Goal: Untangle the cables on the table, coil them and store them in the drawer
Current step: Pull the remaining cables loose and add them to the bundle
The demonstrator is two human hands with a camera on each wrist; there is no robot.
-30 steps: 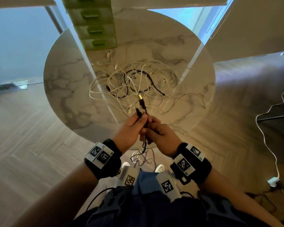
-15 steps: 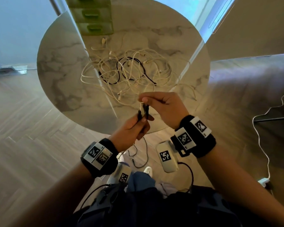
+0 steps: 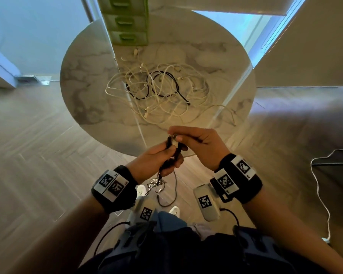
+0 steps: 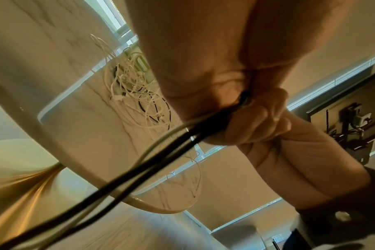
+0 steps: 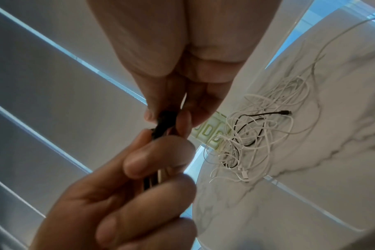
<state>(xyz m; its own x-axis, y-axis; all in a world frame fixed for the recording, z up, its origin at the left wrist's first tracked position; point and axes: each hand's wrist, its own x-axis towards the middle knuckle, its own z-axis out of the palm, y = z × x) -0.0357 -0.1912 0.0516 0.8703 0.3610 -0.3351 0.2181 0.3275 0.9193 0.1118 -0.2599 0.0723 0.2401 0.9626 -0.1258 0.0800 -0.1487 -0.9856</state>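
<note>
Over the near edge of the round marble table [image 3: 87,80], my left hand [image 3: 156,161] grips a black cable [image 3: 169,153] folded into several strands; the strands [image 4: 139,170] hang down below the fist. My right hand [image 3: 194,143] pinches the cable's plug ends [image 5: 164,121] just above the left hand's fingers [image 5: 158,155]. A tangle of white and black cables [image 3: 162,95] lies in the middle of the table, also seen as a cable pile [image 5: 257,140] in the right wrist view. The green drawer unit [image 3: 127,20] stands at the table's far side, its drawers closed.
Wooden floor surrounds the table. A white cord [image 3: 321,194] runs across the floor on the right to a plug [image 3: 325,240]. Loose thin wires [image 3: 158,184] dangle below my hands near my feet.
My right hand has lifted from beside the left to above it, drawing the plug ends upward. The left hand keeps its grip lower on the strands. The head view has shifted slightly.
</note>
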